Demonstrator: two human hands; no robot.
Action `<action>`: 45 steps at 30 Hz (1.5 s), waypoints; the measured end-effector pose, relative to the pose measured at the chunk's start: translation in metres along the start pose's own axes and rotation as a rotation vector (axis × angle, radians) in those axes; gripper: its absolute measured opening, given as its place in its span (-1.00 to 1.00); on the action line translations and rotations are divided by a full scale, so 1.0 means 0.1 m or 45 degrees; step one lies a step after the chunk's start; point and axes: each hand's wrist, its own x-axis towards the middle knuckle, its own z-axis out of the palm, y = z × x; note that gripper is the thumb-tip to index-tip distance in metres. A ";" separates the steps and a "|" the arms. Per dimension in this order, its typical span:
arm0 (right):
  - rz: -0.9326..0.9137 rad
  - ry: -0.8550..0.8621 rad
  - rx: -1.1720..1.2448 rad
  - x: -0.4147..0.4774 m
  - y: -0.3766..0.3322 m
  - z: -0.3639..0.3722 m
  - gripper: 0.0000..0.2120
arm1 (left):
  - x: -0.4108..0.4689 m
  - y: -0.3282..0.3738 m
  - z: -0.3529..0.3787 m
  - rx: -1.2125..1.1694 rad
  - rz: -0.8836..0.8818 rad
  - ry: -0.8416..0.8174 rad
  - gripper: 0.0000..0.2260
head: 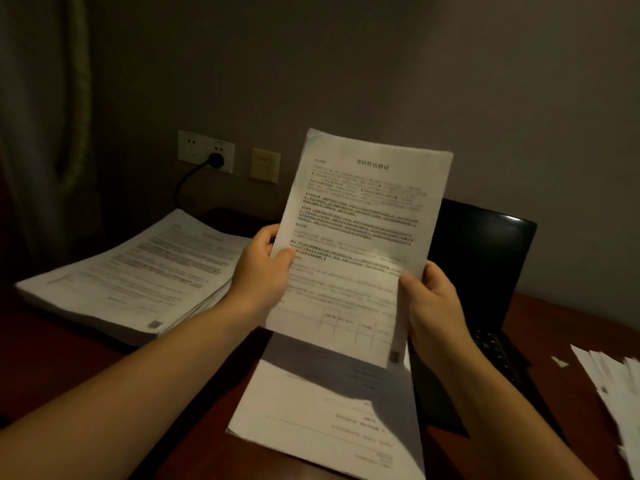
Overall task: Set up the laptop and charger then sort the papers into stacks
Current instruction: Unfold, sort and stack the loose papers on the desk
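Desk [69, 358] underneath; both hands [263, 268] [433, 299] hold one sheet [356, 237]

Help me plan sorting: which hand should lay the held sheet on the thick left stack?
Left, probably. The left hand grips the printed white sheet on the side nearest the thick white paper stack; the right hand holds the far side.

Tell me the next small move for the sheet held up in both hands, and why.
Probably lower the sheet onto the matching pile: likely the papers lying right beneath it, or else the thick stack to the left. The left hand and the right hand hold it up by its edges; its text is too blurred to tell which pile fits.
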 end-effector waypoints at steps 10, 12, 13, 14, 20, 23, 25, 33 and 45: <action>0.384 -0.314 0.178 0.12 0.16 1.09 -0.78 | 0.35 0.06 -1.21 0.312 -0.194 0.117 -0.62; 0.355 -0.359 0.145 0.10 0.20 1.33 -0.75 | 0.41 0.04 -1.47 0.362 -0.188 0.183 -0.53; 0.324 -0.370 0.113 0.10 0.22 1.45 -0.68 | 0.43 0.03 -1.58 0.390 -0.186 0.195 -0.51; 0.290 -0.370 0.066 0.09 0.25 1.57 -0.57 | 0.46 0.00 -1.68 0.443 -0.176 0.199 -0.52; 0.023 -0.448 -0.430 0.08 0.40 2.15 -0.63 | 0.68 -0.16 -2.12 0.995 -0.095 0.276 -0.61; -0.146 -0.701 -1.061 0.05 0.52 2.29 -0.77 | 0.72 -0.31 -2.26 1.330 -0.194 0.196 -0.70; -0.192 -0.753 -1.296 0.02 0.57 2.33 -0.71 | 0.69 -0.40 -2.27 1.508 -0.316 0.108 -0.75; -0.246 -0.778 -1.221 -0.05 0.53 2.14 -0.54 | 0.66 -0.38 -2.03 1.829 -0.298 -0.105 -0.57; -0.237 -0.540 -1.416 -0.11 0.60 0.36 -0.64 | 0.11 -0.23 -0.53 1.513 0.135 -0.489 -0.59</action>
